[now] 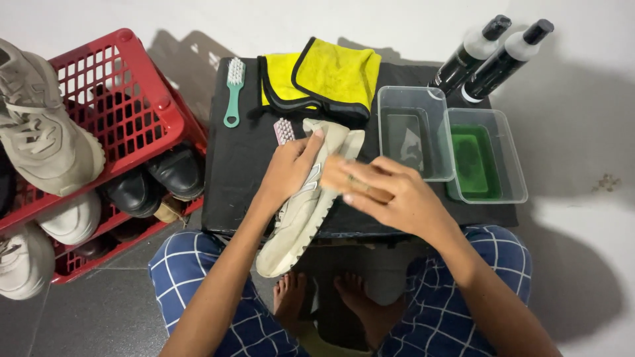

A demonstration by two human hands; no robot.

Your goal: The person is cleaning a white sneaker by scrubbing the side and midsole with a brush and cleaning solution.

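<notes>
Looking down from the head view, I see the left hand (289, 170) wrapped around the upper of a beige suede-and-mesh sneaker (301, 211), thumb and fingers closed on it near the tongue. The sneaker lies tilted, toe end toward the person's knees and overhanging the front edge of the low black table (231, 178), heel end resting on the tabletop. The right hand (390, 195) is curled around a small tan wooden-backed brush (337, 175), held against the side of the sneaker; its bristles are hidden, so I cannot tell how firmly they press.

Just behind the left hand, a small pink-handled brush with white bristles (284, 130) lies on the table, partly covered by the sneaker. Farther back lies a green-handled brush with white bristles (233, 89), beside a folded yellow microfibre cloth with black edging (327, 79). To the right stand two clear rectangular plastic tubs: one holding clear liquid (410, 132), the other holding green liquid (483, 158), touching side by side. Behind them lean two black-and-white bottles with black caps (493, 56).

On the floor to the left, a red plastic crate (126, 99) holds black shoes (155, 182) and pale sneakers (40, 132). The person's blue checked trousers (192, 271) and bare feet (324, 297) show below the table.
</notes>
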